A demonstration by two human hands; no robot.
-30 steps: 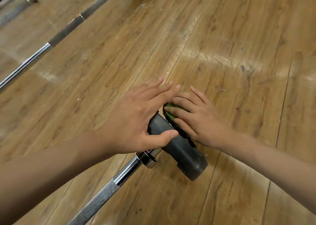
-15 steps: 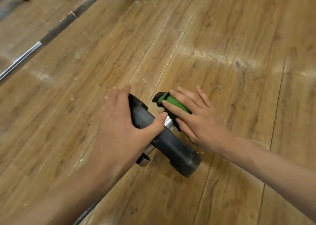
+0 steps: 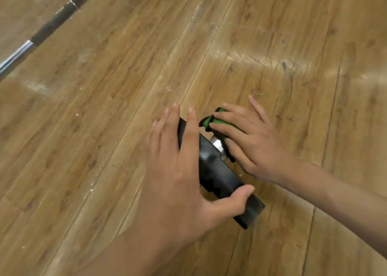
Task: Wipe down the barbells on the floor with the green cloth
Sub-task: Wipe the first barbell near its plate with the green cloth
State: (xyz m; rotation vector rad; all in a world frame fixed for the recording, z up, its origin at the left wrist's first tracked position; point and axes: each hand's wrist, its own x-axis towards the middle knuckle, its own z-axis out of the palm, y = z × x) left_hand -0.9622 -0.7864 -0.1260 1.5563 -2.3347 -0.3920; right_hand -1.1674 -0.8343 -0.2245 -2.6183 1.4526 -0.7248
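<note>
Second barbell [image 3: 48, 29] upper left; left hand [image 3: 178, 171] grips plate [image 3: 216, 172], right hand [image 3: 252, 145] presses cloth [image 3: 222, 119].

The left hand [image 3: 180, 171] and its forearm cover the bar's shaft and part of the black plate [image 3: 217, 171]. Green cloth [image 3: 222, 120] and the right hand [image 3: 251, 141] hide the sleeve's end — its thumb is unseen. A second barbell [image 3: 48, 29], blurred, is cropped by the left and top edges.
</note>
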